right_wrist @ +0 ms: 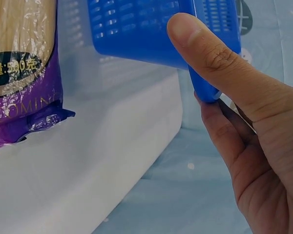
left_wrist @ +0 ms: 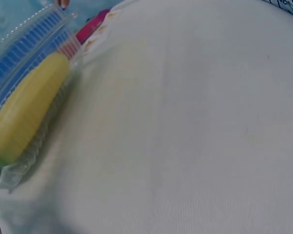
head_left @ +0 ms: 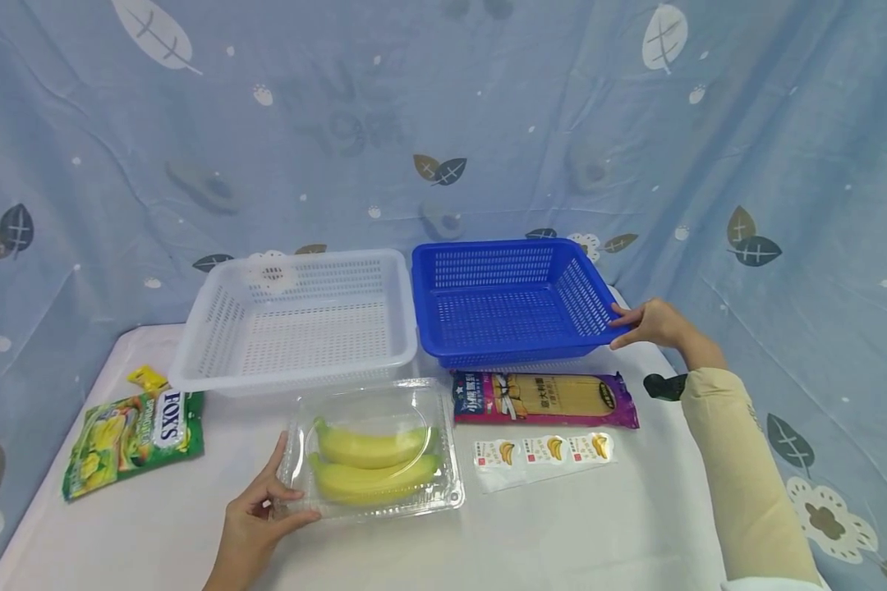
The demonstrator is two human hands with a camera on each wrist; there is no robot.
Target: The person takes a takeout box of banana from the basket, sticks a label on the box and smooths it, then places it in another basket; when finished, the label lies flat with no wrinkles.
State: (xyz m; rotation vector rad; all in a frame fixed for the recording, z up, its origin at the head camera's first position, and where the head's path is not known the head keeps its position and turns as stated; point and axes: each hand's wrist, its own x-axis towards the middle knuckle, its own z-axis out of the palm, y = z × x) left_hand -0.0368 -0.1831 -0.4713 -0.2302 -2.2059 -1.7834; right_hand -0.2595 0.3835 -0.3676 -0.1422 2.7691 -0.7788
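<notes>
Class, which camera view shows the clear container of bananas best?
The head view: it shows the whole clear container with both bananas inside. The left wrist view cuts it off at the frame edge; the right wrist view shows none.

Clear container [left_wrist: 27, 61] cropped in left wrist view, stickers [head_left: 541, 449] with illegibly small print
</notes>
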